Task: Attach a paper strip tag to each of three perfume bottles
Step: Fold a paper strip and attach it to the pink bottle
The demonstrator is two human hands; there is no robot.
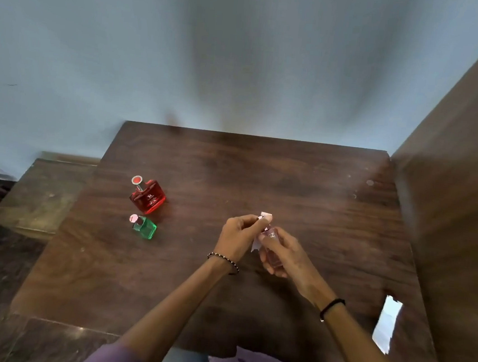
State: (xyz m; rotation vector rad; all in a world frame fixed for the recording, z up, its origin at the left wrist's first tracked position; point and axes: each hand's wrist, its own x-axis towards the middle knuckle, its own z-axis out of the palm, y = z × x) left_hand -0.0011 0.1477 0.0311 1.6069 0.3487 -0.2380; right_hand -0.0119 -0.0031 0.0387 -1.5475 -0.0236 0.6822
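Right hand (286, 255) grips the pink bottle (271, 238) mid-table, probably to steady it while the left hand (237, 236) pinches the strip (266, 214) at its neck. Red bottle (148, 197) at 10 o'clock and green bottle (146, 227) at 9 wait untagged (I think). Spare paper (386, 323) at 4. The white lettering's too blurry to read.

Illegible white lettering on red bottle (148, 198) and pink bottle (271, 236).

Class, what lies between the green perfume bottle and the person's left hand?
In the head view, only bare table separates the green perfume bottle from the left hand.
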